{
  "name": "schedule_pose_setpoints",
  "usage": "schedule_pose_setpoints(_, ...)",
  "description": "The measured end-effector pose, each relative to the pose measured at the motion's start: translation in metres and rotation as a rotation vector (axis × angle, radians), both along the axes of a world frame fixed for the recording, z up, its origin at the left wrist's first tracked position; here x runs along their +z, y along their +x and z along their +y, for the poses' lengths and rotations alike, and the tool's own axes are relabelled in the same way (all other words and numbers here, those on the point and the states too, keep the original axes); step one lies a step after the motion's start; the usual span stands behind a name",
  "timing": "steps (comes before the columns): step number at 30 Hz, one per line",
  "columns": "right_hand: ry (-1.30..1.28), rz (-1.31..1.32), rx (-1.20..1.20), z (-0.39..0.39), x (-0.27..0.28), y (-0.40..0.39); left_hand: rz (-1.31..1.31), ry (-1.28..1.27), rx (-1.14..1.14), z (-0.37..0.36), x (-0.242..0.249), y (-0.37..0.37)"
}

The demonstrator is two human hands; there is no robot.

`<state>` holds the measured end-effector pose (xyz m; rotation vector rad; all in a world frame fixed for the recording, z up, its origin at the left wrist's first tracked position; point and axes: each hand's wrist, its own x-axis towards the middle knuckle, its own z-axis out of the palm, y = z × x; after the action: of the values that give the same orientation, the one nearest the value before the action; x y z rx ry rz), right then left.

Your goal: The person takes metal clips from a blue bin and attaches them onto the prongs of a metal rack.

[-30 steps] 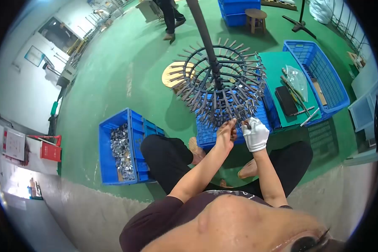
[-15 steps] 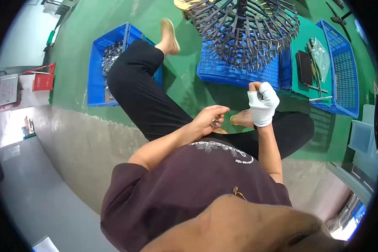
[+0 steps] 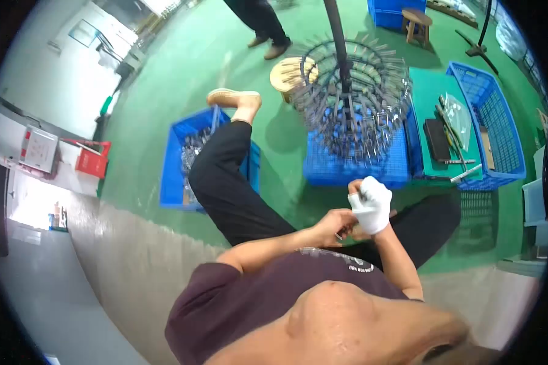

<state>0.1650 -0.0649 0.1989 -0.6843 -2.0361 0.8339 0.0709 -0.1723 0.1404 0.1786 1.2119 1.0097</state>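
Observation:
My left hand (image 3: 333, 226), bare, is curled over small shiny metal pieces (image 3: 342, 233) in front of my belly. Close beside it, my right hand (image 3: 372, 205) wears a white glove with some fingertips uncovered. Its fingers are bent closed, and what they hold, if anything, cannot be made out. Beyond both hands stands a round, tiered dark rack (image 3: 347, 103) with many prongs, on a central post. Its outer prongs are blurred. Under the rack's near side is a blue plastic crate (image 3: 356, 176).
A blue bin (image 3: 172, 176) with small metal parts is by my left leg. At right, a green board (image 3: 429, 91) carries a dark case (image 3: 437, 139), pliers-like tools and a plastic bag, beside another blue basket (image 3: 511, 152). A stool (image 3: 284, 76) and another person's legs (image 3: 259, 21) are farther off.
My right hand has come down and left, close to my left hand. The view has tilted upward, bringing another person's legs into sight. The rack's prongs look more blurred.

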Motion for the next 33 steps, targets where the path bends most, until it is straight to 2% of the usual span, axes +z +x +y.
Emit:
schedule_pose_setpoints(6, 0.021, 0.021, 0.068, -0.011, -0.003, -0.004, -0.013, 0.085, -0.008, -0.007, -0.024, 0.001)
schedule_pose_setpoints(11, 0.047, 0.05, 0.07, -0.012, -0.002, -0.006, -0.01, 0.035, 0.049, -0.005, -0.016, 0.003)
schedule_pose_setpoints(15, 0.027, 0.076, 0.083, -0.014, -0.001, -0.007, -0.141, 0.051, 0.107, -0.007, -0.026, -0.008)
schedule_pose_setpoints(16, 0.008, 0.039, 0.099, -0.015, 0.002, -0.006, -0.236, 0.005, 0.142, -0.007, -0.029, -0.015)
schedule_pose_setpoints(19, 0.053, 0.027, 0.135, -0.017, 0.001, -0.009, -0.276, -0.107, 0.325, -0.006, -0.034, -0.019)
schedule_pose_setpoints(20, 0.009, -0.032, 0.163, -0.017, 0.003, -0.008, -0.347, -0.078, 0.311, -0.009, -0.046, -0.028)
schedule_pose_setpoints(23, 0.049, -0.179, 0.246, -0.016, 0.001, -0.007, -0.264, -0.139, 0.405, -0.002, -0.043, -0.033)
schedule_pose_setpoints(25, 0.07, -0.324, 0.283, -0.018, 0.001, -0.007, -0.306, -0.033, 0.32, -0.002, -0.071, -0.046)
schedule_pose_setpoints(27, 0.114, -0.323, 0.326, -0.018, 0.001, -0.007, -0.385, -0.007, 0.313, -0.002, -0.094, -0.054)
schedule_pose_setpoints(28, 0.119, -0.371, 0.341, -0.018, 0.001, -0.007, -0.31, -0.073, 0.352, 0.004, -0.086, -0.049)
schedule_pose_setpoints(31, 0.132, -0.522, 0.392, -0.015, -0.002, -0.008, -0.303, -0.13, 0.362, 0.005, -0.064, -0.046)
schedule_pose_setpoints(33, 0.129, -0.625, 0.429, -0.011, -0.011, -0.008, -0.414, -0.131, 0.337, -0.003, -0.103, -0.054)
